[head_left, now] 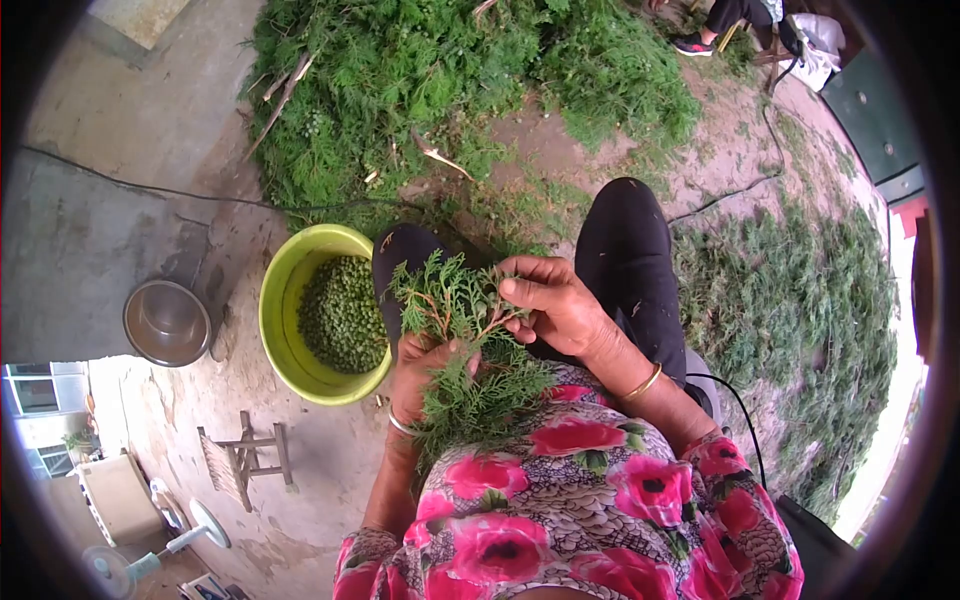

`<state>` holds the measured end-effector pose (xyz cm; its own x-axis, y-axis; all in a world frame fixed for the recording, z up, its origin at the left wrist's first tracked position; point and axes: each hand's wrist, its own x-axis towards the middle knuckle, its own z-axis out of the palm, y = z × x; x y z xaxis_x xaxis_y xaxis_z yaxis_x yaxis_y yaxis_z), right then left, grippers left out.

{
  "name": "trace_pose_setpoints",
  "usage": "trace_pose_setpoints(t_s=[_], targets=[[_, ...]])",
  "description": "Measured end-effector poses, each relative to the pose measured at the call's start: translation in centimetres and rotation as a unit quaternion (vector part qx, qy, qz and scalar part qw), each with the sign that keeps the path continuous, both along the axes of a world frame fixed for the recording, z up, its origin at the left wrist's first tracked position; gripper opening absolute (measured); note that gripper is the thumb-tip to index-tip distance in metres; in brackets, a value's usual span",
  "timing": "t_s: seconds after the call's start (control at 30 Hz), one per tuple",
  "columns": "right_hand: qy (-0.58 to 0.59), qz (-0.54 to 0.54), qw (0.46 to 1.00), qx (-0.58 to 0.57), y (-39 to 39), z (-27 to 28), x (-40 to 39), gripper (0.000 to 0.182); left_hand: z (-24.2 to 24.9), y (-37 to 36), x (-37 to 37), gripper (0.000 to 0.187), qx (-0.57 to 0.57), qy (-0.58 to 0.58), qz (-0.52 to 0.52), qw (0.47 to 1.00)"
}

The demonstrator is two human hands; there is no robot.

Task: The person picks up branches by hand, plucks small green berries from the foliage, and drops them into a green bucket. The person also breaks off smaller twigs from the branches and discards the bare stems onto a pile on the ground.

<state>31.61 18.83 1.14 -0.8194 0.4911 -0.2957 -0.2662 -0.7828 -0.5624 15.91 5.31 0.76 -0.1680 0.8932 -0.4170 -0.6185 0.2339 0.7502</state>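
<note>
Sitting with both knees apart, the wearer of the head camera looks down at 2 bare hands working above the lap. In this head view, the left hand (418, 378) is closed around the lower part of a leafy green sprig (440, 295), thumb on top. The right hand (560, 305) is nearly closed: thumb and forefinger pinch at the sprig's right side, where a reddish stem runs to them, and the other fingers curl beneath. Whether a berry sits between those fingertips is too small to tell. The sprig stands over the lap, between the hands, with more feathery foliage spilling onto a flowered shirt (510, 545).

Just beside the left knee is a yellow-green bucket (285, 340), partly filled with small round green berries (343, 315). Farther left are a metal basin (167, 322) and a small wooden stool (245, 455). Beyond the knees rises a heap of cut branches (370, 90); more greenery (790, 340) is spread on the ground at right. At the upper right, another person's shoe (693, 45) shows.

The step in hand appears to be picking over the sprig, stripping small pieces from it. The next move seems to call for a firm left grip and a fine right pinch, then a reach across to the bucket.
</note>
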Motion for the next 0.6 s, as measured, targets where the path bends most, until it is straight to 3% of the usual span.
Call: trace_pose_setpoints(t_s=[0.33,0.4,0.6], targets=[[0.009,-0.017,0.999,0.051,0.2,-0.7,0.8,0.024,-0.2,0.2,0.2,0.014,0.028,-0.030,0.027,0.999],[-0.123,-0.025,0.976,0.180,0.3,-0.5,1.0,0.021,-0.2,0.0,0.3,0.014,0.033,-0.018,0.027,0.999],[-0.222,-0.037,0.907,0.356,0.4,0.2,0.9,0.018,-1.1,-1.4,0.4,0.012,-0.011,0.120,0.010,0.993]])
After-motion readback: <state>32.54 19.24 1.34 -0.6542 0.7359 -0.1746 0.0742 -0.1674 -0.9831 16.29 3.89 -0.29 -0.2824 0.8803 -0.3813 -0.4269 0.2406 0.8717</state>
